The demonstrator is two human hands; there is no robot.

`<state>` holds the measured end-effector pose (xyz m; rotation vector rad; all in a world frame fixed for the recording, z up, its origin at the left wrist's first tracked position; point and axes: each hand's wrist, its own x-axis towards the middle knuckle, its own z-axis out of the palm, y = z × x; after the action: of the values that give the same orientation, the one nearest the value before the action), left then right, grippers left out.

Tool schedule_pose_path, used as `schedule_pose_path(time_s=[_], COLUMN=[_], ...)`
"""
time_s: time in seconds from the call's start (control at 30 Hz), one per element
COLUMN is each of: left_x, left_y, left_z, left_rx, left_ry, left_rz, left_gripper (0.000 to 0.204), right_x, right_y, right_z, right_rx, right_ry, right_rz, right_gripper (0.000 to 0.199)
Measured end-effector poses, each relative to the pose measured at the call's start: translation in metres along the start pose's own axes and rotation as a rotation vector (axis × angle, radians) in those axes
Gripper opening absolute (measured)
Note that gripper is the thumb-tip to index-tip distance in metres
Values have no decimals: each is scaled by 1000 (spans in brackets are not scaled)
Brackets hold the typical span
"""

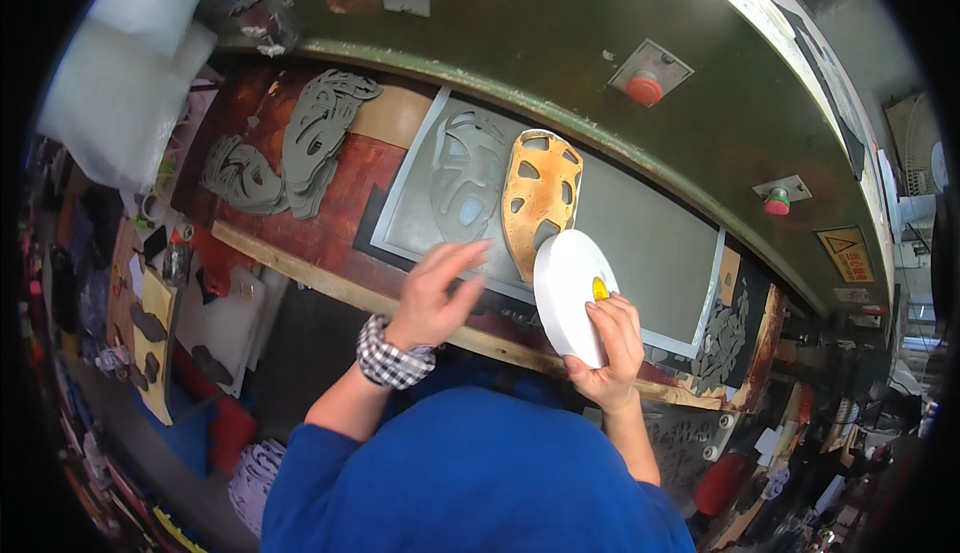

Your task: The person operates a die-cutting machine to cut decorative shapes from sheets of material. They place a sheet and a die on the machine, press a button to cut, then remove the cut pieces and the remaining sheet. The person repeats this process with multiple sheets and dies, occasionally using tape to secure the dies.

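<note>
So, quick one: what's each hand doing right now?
Left hand: open, nothing visibly held.
Right hand: closed, holding the white round disc.

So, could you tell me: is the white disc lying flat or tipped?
Tipped: the right hand holds the white disc, which appears as a narrow oval with its thick side visible.

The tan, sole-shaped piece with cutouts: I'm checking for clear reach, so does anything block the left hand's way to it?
Nothing visible stands between the left hand and the tan piece. The thick white disc, in the grip of the right hand, hides part of the piece's near right edge.
</note>
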<state>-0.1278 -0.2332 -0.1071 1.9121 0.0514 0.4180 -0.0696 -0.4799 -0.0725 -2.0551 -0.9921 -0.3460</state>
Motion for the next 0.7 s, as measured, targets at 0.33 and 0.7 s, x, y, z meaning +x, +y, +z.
schedule_pose_path(time_s=[0.33, 0.7], left_x=[-9, -30], left_y=[24, 51], left_z=[12, 18], left_rx=[-696, -526], left_ry=[-314, -435], left_rz=[-109, 148], left_gripper=[47, 70], right_x=[-28, -51], right_y=[-18, -21], right_z=[6, 25], right_rx=[-170, -175], right_ry=[31, 124], right_rz=[-227, -179], right_gripper=[56, 79])
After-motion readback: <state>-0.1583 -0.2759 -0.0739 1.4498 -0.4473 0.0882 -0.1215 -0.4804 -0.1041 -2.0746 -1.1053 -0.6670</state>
